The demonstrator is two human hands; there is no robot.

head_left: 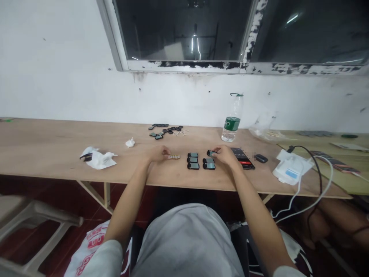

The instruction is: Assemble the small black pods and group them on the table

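Observation:
My left hand (159, 153) rests on the table with its fingers drawn together, touching the left end of a short row of small yellow-and-white pieces (174, 157). Whatever lies between those fingertips is hidden. My right hand (224, 154) pinches a small black case with a grey window (211, 153), tilted at the top of the right column. Below it lie two similar cases, the lowest a black case (209, 166) with its window facing up. Another column of three such cases, among them a middle case (192, 159), lies between my hands.
Behind lie several more black cases (158, 135) and scattered small white bits (181, 133). Crumpled tissue (101, 159) is on the left. To the right are a phone (243, 158), a water bottle (231, 124), a black oval object (261, 158) and a white box with cables (288, 171).

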